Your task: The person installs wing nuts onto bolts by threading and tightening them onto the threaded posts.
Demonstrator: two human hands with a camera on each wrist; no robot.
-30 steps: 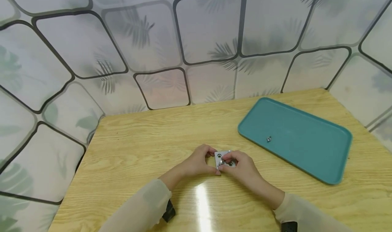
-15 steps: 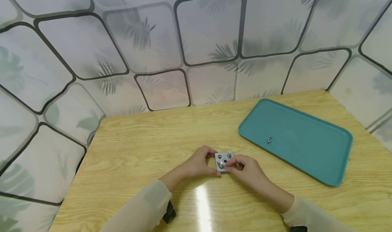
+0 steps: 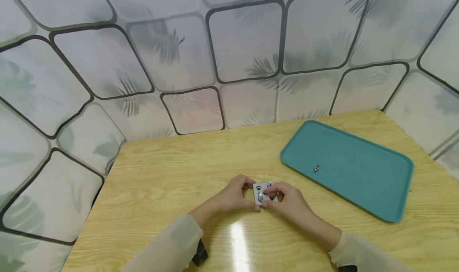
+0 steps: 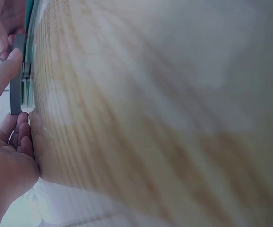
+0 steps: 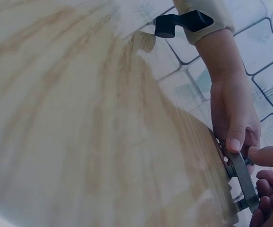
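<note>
A small square metal plate [image 3: 255,193] with holes is held just above the wooden table. My left hand [image 3: 234,194] grips its left side between thumb and fingers, also seen in the left wrist view, where the plate [image 4: 15,94] stands edge-on. A threaded bolt with a wing nut [image 3: 260,197] stands up from the plate's near left part. My right hand [image 3: 288,198] pinches at this wing nut with thumb and index finger. Another bolt [image 3: 270,183] stands at the plate's far right corner, partly covered by the right fingers. Bolt heads [image 5: 231,170] show under the plate in the right wrist view.
A teal tray [image 3: 358,164] lies to the right on the wooden table [image 3: 172,164]. One more small wing nut [image 3: 316,168] rests near the tray's left edge. A patterned cloth wall [image 3: 247,40] closes off the back and sides.
My right fingers drew back a little to the right of the wing nut, baring the plate, then came back in to it. My left hand keeps its grip on the plate. The camera view tilted slightly.
</note>
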